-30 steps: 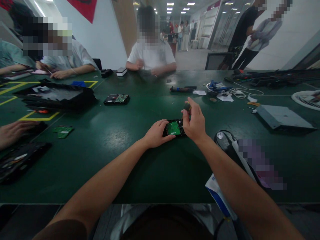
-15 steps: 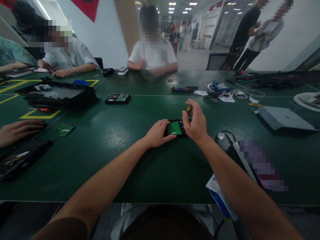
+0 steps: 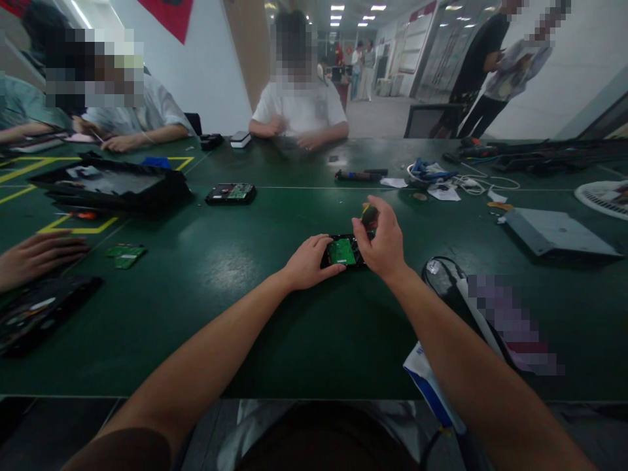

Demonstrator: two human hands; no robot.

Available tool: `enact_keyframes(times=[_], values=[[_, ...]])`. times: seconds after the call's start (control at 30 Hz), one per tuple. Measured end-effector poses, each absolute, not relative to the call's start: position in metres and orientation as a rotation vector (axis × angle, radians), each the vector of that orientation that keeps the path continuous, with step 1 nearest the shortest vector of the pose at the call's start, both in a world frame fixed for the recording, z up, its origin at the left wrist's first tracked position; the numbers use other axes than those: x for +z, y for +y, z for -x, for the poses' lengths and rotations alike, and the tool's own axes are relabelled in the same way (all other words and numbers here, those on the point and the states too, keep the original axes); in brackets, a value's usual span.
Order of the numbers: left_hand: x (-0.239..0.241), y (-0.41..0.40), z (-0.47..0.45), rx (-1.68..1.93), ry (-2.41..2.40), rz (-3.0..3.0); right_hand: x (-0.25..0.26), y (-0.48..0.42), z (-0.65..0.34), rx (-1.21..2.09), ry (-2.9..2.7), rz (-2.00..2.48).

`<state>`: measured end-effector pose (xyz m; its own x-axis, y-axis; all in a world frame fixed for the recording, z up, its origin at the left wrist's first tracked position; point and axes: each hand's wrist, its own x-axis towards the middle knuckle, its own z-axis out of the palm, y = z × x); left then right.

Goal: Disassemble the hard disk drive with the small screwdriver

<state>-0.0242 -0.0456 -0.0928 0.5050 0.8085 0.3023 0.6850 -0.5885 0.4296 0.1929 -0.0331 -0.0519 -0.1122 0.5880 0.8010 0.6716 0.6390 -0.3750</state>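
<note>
Head view: left hand (image 3: 308, 263) around flat green-boarded device (image 3: 342, 251), right hand (image 3: 384, 237) around rounded dark-and-yellow handle (image 3: 369, 216).

Free tabletop (image 3: 171, 281) left of the hands (image 3: 308, 263), circuit boards (image 3: 128, 258) farther left

Surface (image 3: 196, 314): green, with seams and yellow tape lines. Beyond the surface: white wall (image 3: 206, 91), red hanging (image 3: 169, 19), tan panel (image 3: 250, 59), pale floor (image 3: 385, 121), lit ceiling panels (image 3: 377, 8). At the surface's far edge: dark-framed chair (image 3: 432, 121). Right of the surface's far side: white wall.
</note>
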Motion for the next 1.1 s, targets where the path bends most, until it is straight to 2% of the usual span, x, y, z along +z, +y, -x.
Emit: enact_keyframes(times=[1.1], values=[[-0.0924,-0.045,0.0243,0.692,1.263,-2.505,-0.0468,-0.0353,-0.1937,-0.133,-1.809,0.977]])
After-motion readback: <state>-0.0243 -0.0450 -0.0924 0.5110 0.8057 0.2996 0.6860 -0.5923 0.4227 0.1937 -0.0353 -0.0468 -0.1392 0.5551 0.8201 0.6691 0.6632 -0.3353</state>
